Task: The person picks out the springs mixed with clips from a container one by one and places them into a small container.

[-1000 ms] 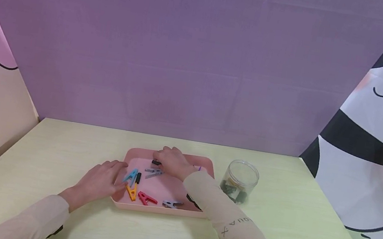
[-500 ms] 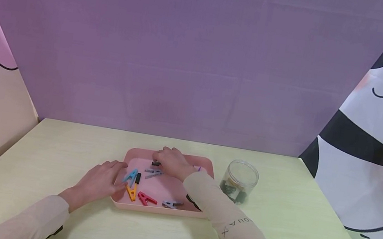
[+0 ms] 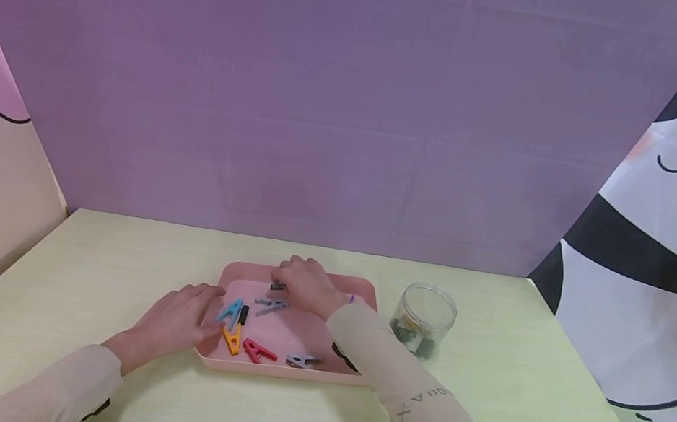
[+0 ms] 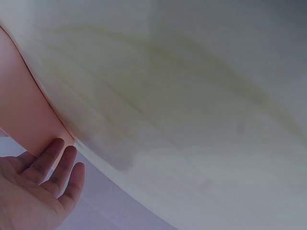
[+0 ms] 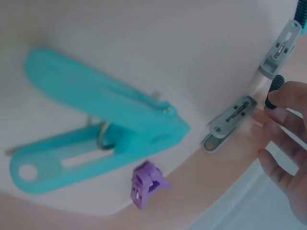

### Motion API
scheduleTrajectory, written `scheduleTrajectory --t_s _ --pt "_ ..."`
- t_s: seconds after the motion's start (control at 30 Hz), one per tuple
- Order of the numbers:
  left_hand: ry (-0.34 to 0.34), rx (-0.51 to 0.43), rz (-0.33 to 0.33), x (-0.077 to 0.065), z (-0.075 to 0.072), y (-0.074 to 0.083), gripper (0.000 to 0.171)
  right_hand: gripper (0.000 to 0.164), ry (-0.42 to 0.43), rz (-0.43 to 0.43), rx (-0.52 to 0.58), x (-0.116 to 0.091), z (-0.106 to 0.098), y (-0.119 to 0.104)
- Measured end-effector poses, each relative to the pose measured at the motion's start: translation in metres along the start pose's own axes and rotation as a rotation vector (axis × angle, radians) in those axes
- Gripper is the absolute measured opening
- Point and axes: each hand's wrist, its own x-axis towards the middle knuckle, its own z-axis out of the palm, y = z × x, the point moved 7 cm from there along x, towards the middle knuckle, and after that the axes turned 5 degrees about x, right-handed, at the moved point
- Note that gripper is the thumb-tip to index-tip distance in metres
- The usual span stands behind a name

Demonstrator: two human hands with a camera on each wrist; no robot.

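My right hand reaches over the far part of the pink tray. In the right wrist view its thumb and index finger pinch a small dark ribbed cylinder. Grey clothespins lie close to those fingers. My left hand rests at the tray's left side with fingers loosely bent, and in the left wrist view its fingertips touch the tray wall near a corner. Between the hands lie a blue clothespin, a yellow clothespin, a red clothespin and a black piece.
A clear round jar with dark pieces inside stands right of the tray, close to my right sleeve. One pale grey clothespin lies by the tray's near edge. The right wrist view shows a large teal clothespin and a purple clip.
My right hand has shifted slightly up and to the right, and the dark ribbed cylinder with it. The left hand and the tray have stayed in place.
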Motion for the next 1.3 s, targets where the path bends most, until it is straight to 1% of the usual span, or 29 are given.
scheduleTrajectory --t_s 0.17,0.33,0.43,0.63,0.97,1.1,1.3 --pt "-0.001 -0.003 0.001 -0.001 -0.001 0.001 0.057 0.016 0.0 0.014 0.03 -0.005 -0.007 0.002" --pt "-0.012 -0.009 -0.012 -0.001 -0.002 0.0 0.058 0.012 0.022 0.018 0.05 -0.011 -0.016 0.002" --pt "-0.009 -0.013 -0.009 -0.002 -0.002 0.001 0.059 0.018 0.031 0.015 0.047 -0.016 -0.021 0.003" --pt "0.013 -0.015 0.007 -0.003 -0.004 0.002 0.058 0.021 0.042 -0.002 0.073 -0.025 -0.03 0.004" --pt "0.028 -0.013 0.016 -0.003 -0.005 0.002 0.057 0.023 0.068 0.012 0.146 -0.041 -0.039 0.023" --pt "0.034 -0.015 0.019 -0.003 -0.005 0.003 0.057 0.021 0.087 0.012 0.139 -0.051 -0.045 0.028" --pt "0.025 -0.015 0.012 -0.003 -0.004 0.001 0.057 0.018 0.085 0.037 0.12 -0.069 -0.054 0.034"
